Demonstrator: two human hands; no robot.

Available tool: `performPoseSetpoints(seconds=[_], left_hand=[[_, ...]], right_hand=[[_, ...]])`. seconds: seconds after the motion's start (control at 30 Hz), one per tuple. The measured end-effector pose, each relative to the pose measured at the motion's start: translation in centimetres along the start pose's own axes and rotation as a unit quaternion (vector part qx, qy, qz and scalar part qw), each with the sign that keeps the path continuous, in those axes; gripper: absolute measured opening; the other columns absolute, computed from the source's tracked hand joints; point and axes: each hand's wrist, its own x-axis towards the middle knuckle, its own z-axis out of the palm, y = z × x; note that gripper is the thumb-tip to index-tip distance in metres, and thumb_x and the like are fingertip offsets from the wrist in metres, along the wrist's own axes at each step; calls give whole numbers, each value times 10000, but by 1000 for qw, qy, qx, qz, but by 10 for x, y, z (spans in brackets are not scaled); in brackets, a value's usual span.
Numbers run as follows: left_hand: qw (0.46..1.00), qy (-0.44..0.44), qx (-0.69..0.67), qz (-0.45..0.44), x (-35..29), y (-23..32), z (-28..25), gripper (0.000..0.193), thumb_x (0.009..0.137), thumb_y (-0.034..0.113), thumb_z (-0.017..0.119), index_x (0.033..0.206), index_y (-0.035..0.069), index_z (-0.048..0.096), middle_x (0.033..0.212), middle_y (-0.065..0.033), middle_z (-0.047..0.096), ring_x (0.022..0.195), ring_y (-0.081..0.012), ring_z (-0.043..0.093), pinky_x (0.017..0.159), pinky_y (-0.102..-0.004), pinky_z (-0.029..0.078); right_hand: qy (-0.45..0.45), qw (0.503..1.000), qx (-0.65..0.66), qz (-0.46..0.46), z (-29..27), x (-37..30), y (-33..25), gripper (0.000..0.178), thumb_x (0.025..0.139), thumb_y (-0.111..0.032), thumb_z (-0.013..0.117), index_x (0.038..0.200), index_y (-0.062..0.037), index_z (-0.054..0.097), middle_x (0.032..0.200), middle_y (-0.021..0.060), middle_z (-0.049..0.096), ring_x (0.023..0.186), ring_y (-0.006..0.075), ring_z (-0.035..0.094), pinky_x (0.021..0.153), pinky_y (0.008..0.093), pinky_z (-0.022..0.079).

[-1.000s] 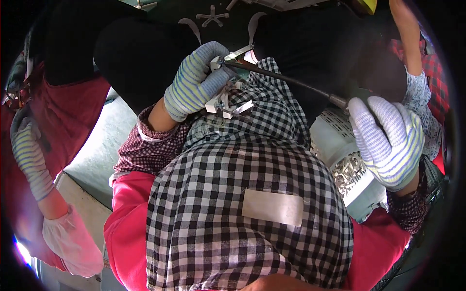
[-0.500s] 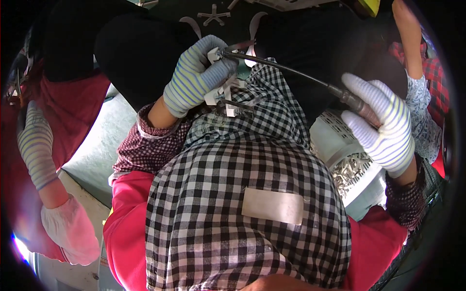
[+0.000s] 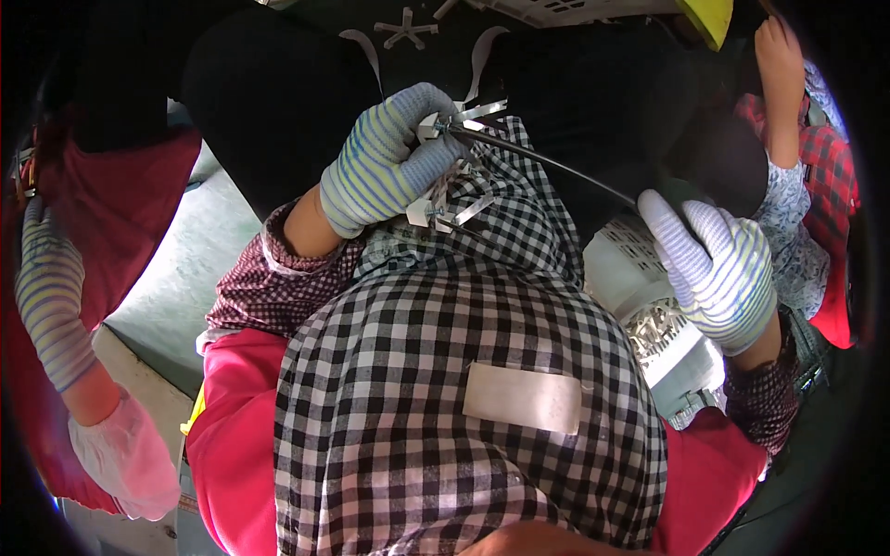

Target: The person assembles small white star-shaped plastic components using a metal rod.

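Note:
My left hand (image 3: 385, 162), in a striped knit glove, is closed around a small assembly with white blocks (image 3: 422, 214) and flat shiny metal prongs (image 3: 482, 112). Its exact kind is unclear. Across from it, my right hand (image 3: 718, 273), gloved alike, grips a long thin screwdriver (image 3: 556, 168) whose handle is now hidden behind the fingers. The screwdriver's tip meets the upper white block, beside my left thumb and forefinger. Both hands are above my lap, over a black-and-white checked apron (image 3: 445, 324).
At my right, a white basket (image 3: 681, 357) holds many small pale pieces. A star-shaped white piece (image 3: 406, 30) lies beyond my knees, near a white crate (image 3: 556, 9). Co-workers sit close on both sides: a striped gloved hand (image 3: 51, 287) at left, a bare hand (image 3: 779, 56) at right.
Both hands have moved down a little, with the assembly and screwdriver turned slightly. My right fingers have come round over the handle. The co-worker's hand at right has shifted.

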Motion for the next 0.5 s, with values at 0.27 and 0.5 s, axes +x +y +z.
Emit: performPoseSetpoints(seconds=[0.27,0.5], left_hand=[[987,0,124,99,2,-10,0,147,792,51,587,927,32,532,725,-40,561,629,-115,559,581,-237,452],[967,23,188,171,2,-14,1,167,804,91,584,952,44,522,694,-37,565,574,-175,587,529,-260,467]], right_hand=[[21,995,99,8,7,0,0,476,738,-143,570,1213,-119,550,798,112,552,549,259,527,515,365,437],[-44,913,392,101,15,7,-2,468,742,-152,617,1202,-97,550,877,134,605,642,317,596,624,372,487]])
